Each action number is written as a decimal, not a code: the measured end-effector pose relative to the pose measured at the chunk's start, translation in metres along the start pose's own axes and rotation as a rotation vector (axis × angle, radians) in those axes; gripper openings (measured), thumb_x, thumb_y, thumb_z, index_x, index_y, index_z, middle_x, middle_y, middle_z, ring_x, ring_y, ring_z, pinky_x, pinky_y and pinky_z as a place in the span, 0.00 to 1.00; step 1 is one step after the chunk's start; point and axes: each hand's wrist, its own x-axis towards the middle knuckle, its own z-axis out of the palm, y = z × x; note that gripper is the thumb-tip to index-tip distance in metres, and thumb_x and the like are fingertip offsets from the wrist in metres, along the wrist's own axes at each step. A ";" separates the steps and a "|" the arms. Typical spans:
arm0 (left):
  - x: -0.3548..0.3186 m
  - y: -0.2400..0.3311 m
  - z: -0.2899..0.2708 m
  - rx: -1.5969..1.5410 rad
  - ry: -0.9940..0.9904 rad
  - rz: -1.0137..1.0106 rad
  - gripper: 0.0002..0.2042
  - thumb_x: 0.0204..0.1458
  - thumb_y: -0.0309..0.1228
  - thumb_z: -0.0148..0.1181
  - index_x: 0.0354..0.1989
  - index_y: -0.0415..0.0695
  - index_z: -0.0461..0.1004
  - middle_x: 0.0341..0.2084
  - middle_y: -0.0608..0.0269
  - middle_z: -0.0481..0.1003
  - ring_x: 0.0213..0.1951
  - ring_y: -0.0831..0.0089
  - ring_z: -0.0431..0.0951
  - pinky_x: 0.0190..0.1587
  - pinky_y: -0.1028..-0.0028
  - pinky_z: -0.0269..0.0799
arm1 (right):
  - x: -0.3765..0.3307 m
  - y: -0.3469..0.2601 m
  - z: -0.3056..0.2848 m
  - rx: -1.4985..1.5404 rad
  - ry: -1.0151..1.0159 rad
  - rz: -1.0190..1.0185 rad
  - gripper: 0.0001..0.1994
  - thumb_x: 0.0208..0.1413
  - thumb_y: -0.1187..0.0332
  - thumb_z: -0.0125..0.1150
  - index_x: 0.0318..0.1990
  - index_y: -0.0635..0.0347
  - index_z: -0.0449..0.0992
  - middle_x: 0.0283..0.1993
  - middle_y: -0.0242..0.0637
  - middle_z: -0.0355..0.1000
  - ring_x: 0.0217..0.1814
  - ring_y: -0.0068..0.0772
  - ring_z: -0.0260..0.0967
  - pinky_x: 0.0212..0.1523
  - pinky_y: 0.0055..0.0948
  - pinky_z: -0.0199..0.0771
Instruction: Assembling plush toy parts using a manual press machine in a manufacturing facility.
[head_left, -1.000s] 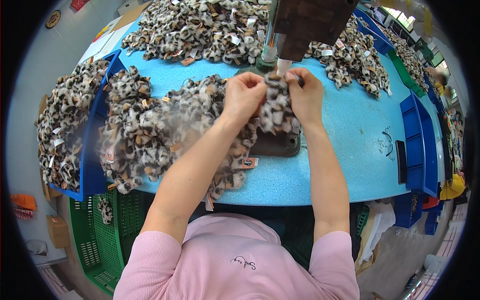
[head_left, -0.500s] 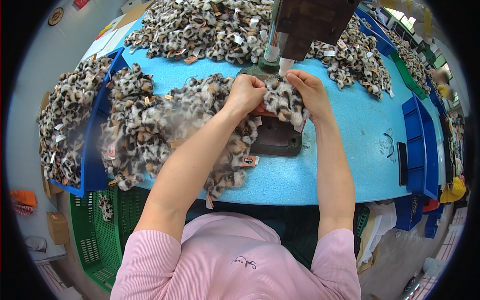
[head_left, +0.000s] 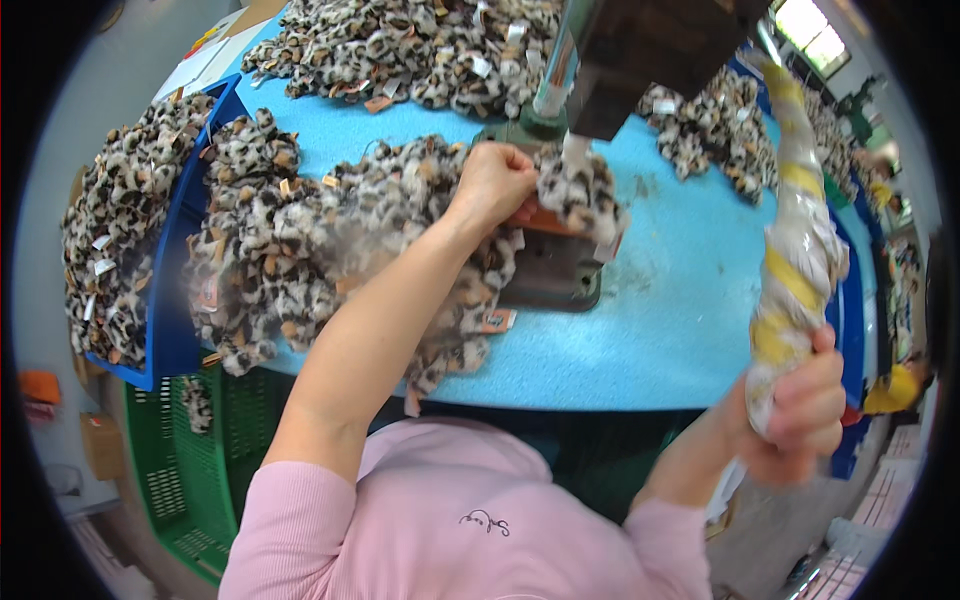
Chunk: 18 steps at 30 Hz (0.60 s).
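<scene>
A spotted furry plush piece (head_left: 580, 195) with a small tag sits under the dark head (head_left: 650, 75) of a hand press, above its metal base (head_left: 560, 280). My left hand (head_left: 495, 185) pinches the left edge of this piece, its fingers closed. Off to the right, my right hand (head_left: 805, 405) is wrapped round the lower end of a long lever (head_left: 795, 270), which is bound in white and yellow wrapping. Where the press tip meets the fur is partly hidden. Beneath my left forearm spreads a heap of similar plush pieces (head_left: 300, 240).
A blue bin (head_left: 165, 310) full of plush pieces stands at the left, with a green crate (head_left: 180, 490) below the table edge. More plush pieces (head_left: 430, 55) are heaped at the back, and another pile (head_left: 715, 130) lies back right. The lever partly covers a blue tray (head_left: 853, 310).
My right hand has left the plush piece and now grips the lever, which has swung down into view at the right. My left hand stays at the piece under the press.
</scene>
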 end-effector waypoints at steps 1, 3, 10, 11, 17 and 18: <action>-0.003 0.010 0.013 0.126 0.014 0.079 0.03 0.42 0.21 0.52 0.20 0.36 0.69 0.12 0.60 0.70 0.13 0.73 0.73 0.14 0.76 0.69 | 0.001 -0.002 -0.024 0.217 -0.049 -0.028 0.19 0.43 0.48 0.48 0.14 0.49 0.56 0.14 0.26 0.51 0.23 0.27 0.55 0.51 0.44 0.50; -0.013 0.010 0.007 0.005 -0.005 0.057 0.04 0.44 0.22 0.50 0.21 0.35 0.69 0.13 0.60 0.70 0.14 0.73 0.73 0.15 0.76 0.70 | 0.045 -0.004 -0.009 0.530 0.000 0.191 0.16 0.44 0.53 0.52 0.17 0.51 0.59 0.18 0.27 0.52 0.28 0.28 0.56 0.50 0.40 0.51; -0.052 0.030 0.020 -0.199 -0.073 0.204 0.18 0.50 0.35 0.54 0.43 0.37 0.58 0.20 0.61 0.70 0.16 0.80 0.69 0.14 0.83 0.63 | -0.027 0.121 0.067 -0.379 -0.240 1.096 0.08 0.53 0.68 0.49 0.40 0.59 0.65 0.28 0.31 0.64 0.21 0.16 0.59 0.20 0.16 0.59; -0.047 0.029 0.023 -0.059 -0.014 0.485 0.12 0.48 0.29 0.56 0.37 0.37 0.63 0.19 0.65 0.70 0.17 0.84 0.69 0.14 0.85 0.62 | -0.038 0.117 0.080 -0.205 -0.126 1.033 0.07 0.51 0.71 0.50 0.38 0.59 0.66 0.28 0.30 0.63 0.19 0.15 0.57 0.17 0.14 0.56; -0.115 0.081 -0.030 -0.221 -0.320 0.384 0.03 0.44 0.17 0.51 0.28 0.37 0.69 0.18 0.69 0.72 0.17 0.88 0.68 0.16 0.88 0.61 | -0.021 0.058 0.083 0.063 -0.418 0.477 0.16 0.48 0.68 0.55 0.43 0.66 0.65 0.44 0.41 0.64 0.43 0.28 0.63 0.43 0.23 0.64; -0.113 0.066 -0.041 -0.111 -0.207 0.490 0.05 0.43 0.16 0.50 0.29 0.37 0.71 0.18 0.69 0.72 0.18 0.89 0.68 0.18 0.88 0.60 | -0.013 0.066 0.083 0.105 -0.439 0.638 0.21 0.50 0.61 0.55 0.47 0.66 0.63 0.41 0.43 0.67 0.39 0.29 0.66 0.40 0.25 0.66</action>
